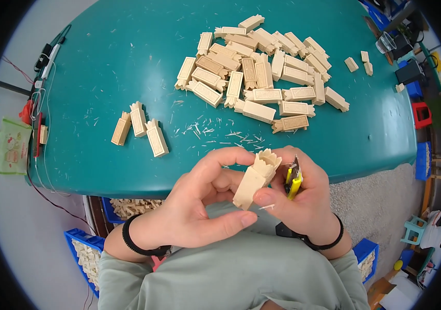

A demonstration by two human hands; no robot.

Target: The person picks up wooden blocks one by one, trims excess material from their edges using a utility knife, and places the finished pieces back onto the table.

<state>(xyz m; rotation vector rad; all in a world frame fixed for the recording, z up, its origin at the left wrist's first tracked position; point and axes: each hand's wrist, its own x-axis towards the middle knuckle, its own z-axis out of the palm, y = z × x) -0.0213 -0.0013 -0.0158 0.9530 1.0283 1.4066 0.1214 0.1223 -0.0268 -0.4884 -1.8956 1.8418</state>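
Over the near edge of the table, my left hand (pixel 192 204) has its fingers curled round a pale carved wooden block (pixel 254 185). The block is tilted, with its jagged, crown-like hollow end facing up and away. My right hand (pixel 310 196) is closed on a yellow-and-black craft knife (pixel 294 186), whose dark blade points up. The right thumb presses against the block's lower right side. A thin wood sliver (pixel 267 206) hangs by that thumb. Parts of the left fingers are hidden behind the block.
A heap of similar blocks (pixel 261 96) covers the far middle of the green table (pixel 107 62). Three blocks (pixel 138 120) lie at left, smaller pieces (pixel 351 64) at far right. Wood shavings (pixel 230 135) are scattered centrally. Blue crates (pixel 83 237) of wooden pieces stand below.
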